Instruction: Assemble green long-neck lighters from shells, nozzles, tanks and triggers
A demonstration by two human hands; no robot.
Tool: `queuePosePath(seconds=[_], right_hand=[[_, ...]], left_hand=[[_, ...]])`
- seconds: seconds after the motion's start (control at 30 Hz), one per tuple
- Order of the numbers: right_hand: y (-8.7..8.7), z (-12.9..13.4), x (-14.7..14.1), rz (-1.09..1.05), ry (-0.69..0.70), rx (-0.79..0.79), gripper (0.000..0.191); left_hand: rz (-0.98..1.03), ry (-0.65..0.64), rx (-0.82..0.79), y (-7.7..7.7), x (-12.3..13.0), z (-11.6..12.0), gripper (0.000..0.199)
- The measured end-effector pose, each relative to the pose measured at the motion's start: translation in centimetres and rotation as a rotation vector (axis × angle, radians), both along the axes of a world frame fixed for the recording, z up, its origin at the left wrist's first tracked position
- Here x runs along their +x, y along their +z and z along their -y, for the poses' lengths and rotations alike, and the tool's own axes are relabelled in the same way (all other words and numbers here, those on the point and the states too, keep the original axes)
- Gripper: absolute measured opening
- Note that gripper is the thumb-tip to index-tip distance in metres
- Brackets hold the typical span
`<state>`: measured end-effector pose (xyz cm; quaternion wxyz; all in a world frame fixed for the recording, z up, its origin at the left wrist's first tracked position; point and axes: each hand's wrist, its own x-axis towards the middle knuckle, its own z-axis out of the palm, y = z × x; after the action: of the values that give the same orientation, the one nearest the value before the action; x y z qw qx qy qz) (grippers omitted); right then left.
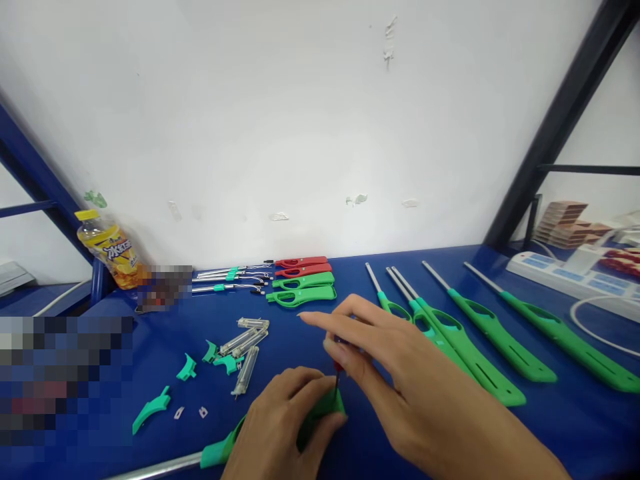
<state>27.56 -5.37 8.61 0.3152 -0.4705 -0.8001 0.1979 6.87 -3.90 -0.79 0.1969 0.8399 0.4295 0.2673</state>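
Observation:
My left hand [283,423] is wrapped round the handle of a green gas lighter [215,455] with a long metal tube that points left. Much of that handle is hidden under the fingers. My right hand [395,373] pinches a small screwdriver [337,384], of which a bit of red and a thin dark shaft show. Its shaft stands upright, with the tip at the end of the lighter's handle. Left of my hands lie several clear fuel tanks [246,371], teal triggers [187,368] and two small pale pieces [203,412].
Several whole green lighters [535,333] lie on the right of the blue table [200,460]. At the back are red handle shells [303,269], green handle shells [305,295] and metal tubes with wires [220,288]. A drink bottle [113,250] stands left; a power strip [565,277] lies right.

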Motion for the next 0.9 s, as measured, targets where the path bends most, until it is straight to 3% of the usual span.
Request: queuePosePath(seconds=[0.1, 0.27, 0.33, 0.47, 0.6, 0.7, 0.9], right_hand=[[0.2, -0.3, -0.2, 0.005, -0.006, 0.022, 0.036], [0.2, -1.4, -1.4, -0.053, 0.005, 0.044, 0.013], [0.0, -1.8, -1.6, -0.074, 0.0, 0.052, 0.018], [-0.5, -2.3, -1.1, -0.168, 0.129, 0.09, 0.034], [-0.9, -3.1, -0.7, -0.311, 0.122, 0.129, 0.017], [-1.1, -3.3, -0.7, -0.299, 0.082, 0.19, 0.01], [-0.8, -2.9, -0.1, -0.292, 0.198, 0.063, 0.035]], left_hand=[[-0.113, -0.034, 0.076, -0.8, -1.2, 0.2, 0.033], [-0.136, -0.069, 0.203, -1.7, -2.4, 0.1, 0.028], [-0.139, -0.068, 0.251, -1.9, -2.5, 0.1, 0.028], [-0.121, -0.024, 0.327, -2.1, -2.4, 0.2, 0.027], [-0.118, 0.018, 0.356, -2.3, -2.2, 0.3, 0.032], [-0.119, 0.02, 0.35, -2.3, -2.1, 0.5, 0.034], [-0.123, 0.019, 0.328, -2.0, -1.9, 0.8, 0.032]])
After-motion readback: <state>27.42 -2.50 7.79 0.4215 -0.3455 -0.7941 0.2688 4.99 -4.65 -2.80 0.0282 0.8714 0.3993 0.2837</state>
